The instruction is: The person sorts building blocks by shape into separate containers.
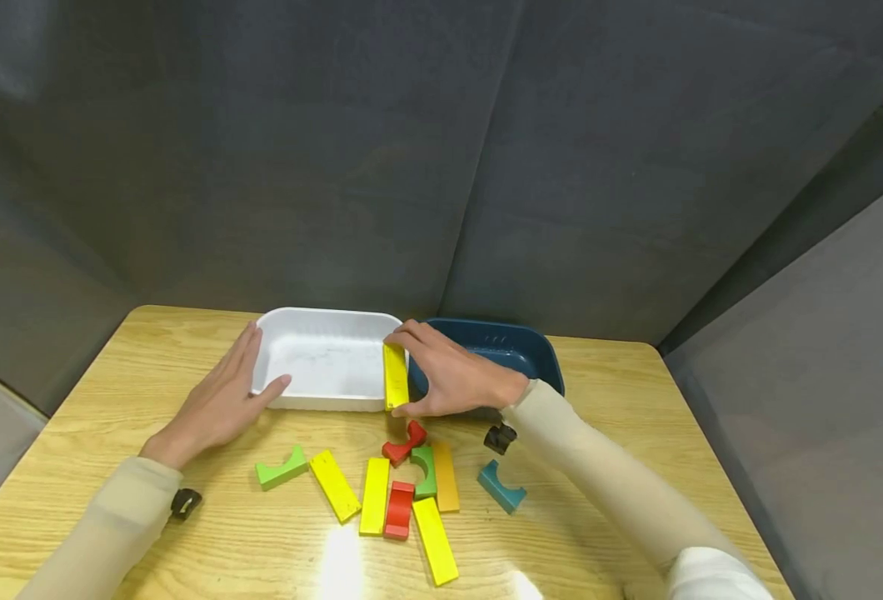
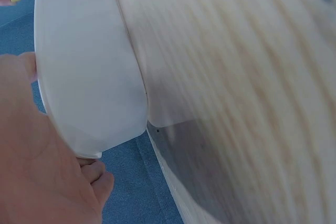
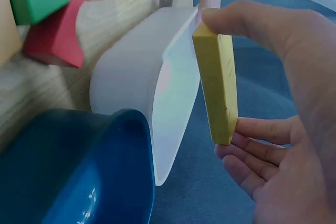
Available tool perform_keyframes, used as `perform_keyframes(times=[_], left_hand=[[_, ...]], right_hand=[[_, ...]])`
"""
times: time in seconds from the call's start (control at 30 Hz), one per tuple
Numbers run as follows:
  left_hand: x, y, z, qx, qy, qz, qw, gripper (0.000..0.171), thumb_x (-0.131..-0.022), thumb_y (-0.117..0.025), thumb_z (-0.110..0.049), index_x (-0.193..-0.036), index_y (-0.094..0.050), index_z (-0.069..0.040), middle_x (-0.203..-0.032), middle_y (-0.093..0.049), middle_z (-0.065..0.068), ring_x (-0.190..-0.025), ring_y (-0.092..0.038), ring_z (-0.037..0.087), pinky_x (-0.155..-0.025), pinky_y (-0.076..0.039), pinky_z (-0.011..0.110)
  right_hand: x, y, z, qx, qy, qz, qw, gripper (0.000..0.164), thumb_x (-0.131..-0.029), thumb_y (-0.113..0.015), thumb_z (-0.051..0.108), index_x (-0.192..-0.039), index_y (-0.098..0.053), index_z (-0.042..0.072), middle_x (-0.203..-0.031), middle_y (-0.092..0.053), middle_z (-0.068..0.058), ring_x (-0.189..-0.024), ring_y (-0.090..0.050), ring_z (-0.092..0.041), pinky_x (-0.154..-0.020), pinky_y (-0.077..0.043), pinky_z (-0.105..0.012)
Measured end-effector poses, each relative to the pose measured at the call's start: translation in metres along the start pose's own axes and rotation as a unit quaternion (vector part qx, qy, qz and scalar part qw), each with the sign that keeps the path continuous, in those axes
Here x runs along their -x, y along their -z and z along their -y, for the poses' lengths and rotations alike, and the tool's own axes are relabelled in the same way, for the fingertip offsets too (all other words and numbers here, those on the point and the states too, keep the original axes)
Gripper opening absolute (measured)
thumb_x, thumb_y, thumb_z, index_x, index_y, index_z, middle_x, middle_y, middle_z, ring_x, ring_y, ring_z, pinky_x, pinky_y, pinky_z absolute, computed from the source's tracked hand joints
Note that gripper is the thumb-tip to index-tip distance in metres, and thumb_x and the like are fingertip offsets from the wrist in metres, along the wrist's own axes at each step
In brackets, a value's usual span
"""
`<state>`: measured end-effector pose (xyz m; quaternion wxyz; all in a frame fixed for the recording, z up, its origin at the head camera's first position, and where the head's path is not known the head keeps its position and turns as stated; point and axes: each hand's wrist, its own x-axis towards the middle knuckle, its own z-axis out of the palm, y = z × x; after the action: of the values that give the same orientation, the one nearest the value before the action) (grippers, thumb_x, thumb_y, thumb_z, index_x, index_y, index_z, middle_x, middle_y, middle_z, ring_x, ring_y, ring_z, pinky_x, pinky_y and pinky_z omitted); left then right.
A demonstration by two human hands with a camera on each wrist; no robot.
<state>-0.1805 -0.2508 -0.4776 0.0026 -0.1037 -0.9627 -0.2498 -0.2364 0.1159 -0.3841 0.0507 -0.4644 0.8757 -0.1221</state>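
My right hand (image 1: 458, 372) pinches a yellow rectangular block (image 1: 396, 377) by its ends, thumb at the near end and fingertips at the far end. The block is above the right end of a white tray (image 1: 321, 402), beside a dark blue tray (image 1: 554, 358). In the right wrist view, the yellow block (image 3: 216, 85) is raised over the trays' rims. My left hand (image 1: 220, 400) holds the white tray's left end, fingers along the outer side and thumb at the front rim. The left wrist view shows its fingertips (image 2: 100, 179) bent beneath the rim.
In front of the trays lie several yellow blocks (image 1: 335, 486), an orange block (image 1: 445, 477), red arches (image 1: 399, 510), green arches (image 1: 281, 468) and a blue arch (image 1: 501, 487). A dark curtain (image 1: 336, 167) stands behind the wooden table (image 1: 606, 467).
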Motion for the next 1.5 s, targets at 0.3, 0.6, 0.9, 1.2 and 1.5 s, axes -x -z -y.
perform_keyframes(times=[0.3, 0.6, 0.9, 1.2, 1.5], left_hand=[[0.001, -0.001, 0.000, 0.001, 0.000, 0.001, 1.0000, 0.101, -0.109, -0.043, -0.066, -0.171, 0.007, -0.004, -0.179, 0.017, 0.007, -0.165, -0.003, 0.042, -0.126, -0.018, 0.071], [0.000, 0.000, -0.001, 0.002, 0.002, -0.003, 1.0000, 0.100, -0.109, -0.044, -0.065, -0.171, 0.007, -0.004, -0.179, 0.017, 0.007, -0.165, -0.003, 0.042, -0.126, -0.018, 0.071], [0.001, 0.000, -0.001, 0.002, 0.003, -0.002, 1.0000, 0.100, -0.109, -0.043, -0.065, -0.171, 0.007, -0.004, -0.179, 0.017, 0.007, -0.165, -0.002, 0.041, -0.126, -0.018, 0.071], [0.001, 0.000, -0.002, 0.002, 0.004, 0.000, 1.0000, 0.100, -0.109, -0.043, -0.066, -0.171, 0.007, -0.005, -0.179, 0.018, 0.006, -0.165, -0.002, 0.041, -0.126, -0.018, 0.071], [0.001, 0.001, -0.001, 0.003, 0.006, 0.003, 1.0000, 0.101, -0.109, -0.043, -0.066, -0.171, 0.008, -0.005, -0.179, 0.019, 0.006, -0.165, -0.002, 0.041, -0.125, -0.018, 0.071]], right_hand=[[-0.025, -0.001, -0.015, -0.011, -0.008, 0.009, 1.000, 0.093, -0.087, -0.086, 0.054, -0.155, -0.047, 0.003, -0.145, -0.049, -0.009, -0.122, -0.050, -0.021, -0.105, -0.051, -0.034], [-0.046, -0.003, -0.023, -0.013, -0.044, 0.023, 0.999, 0.094, -0.087, -0.085, 0.054, -0.156, -0.047, 0.004, -0.147, -0.048, -0.008, -0.124, -0.050, -0.020, -0.104, -0.051, -0.032], [-0.058, -0.009, -0.026, 0.013, -0.066, 0.035, 0.997, 0.095, -0.086, -0.085, 0.058, -0.155, -0.049, 0.005, -0.144, -0.051, -0.008, -0.124, -0.051, -0.020, -0.109, -0.051, -0.032], [-0.062, -0.017, -0.029, 0.019, -0.070, 0.048, 0.996, 0.097, -0.086, -0.085, 0.059, -0.157, -0.049, 0.005, -0.142, -0.051, -0.008, -0.123, -0.050, -0.022, -0.107, -0.051, -0.033], [-0.057, -0.020, -0.033, 0.014, -0.073, 0.044, 0.996, 0.102, -0.089, -0.080, 0.062, -0.163, -0.039, 0.004, -0.151, -0.047, -0.011, -0.129, -0.049, -0.024, -0.113, -0.048, -0.037]])
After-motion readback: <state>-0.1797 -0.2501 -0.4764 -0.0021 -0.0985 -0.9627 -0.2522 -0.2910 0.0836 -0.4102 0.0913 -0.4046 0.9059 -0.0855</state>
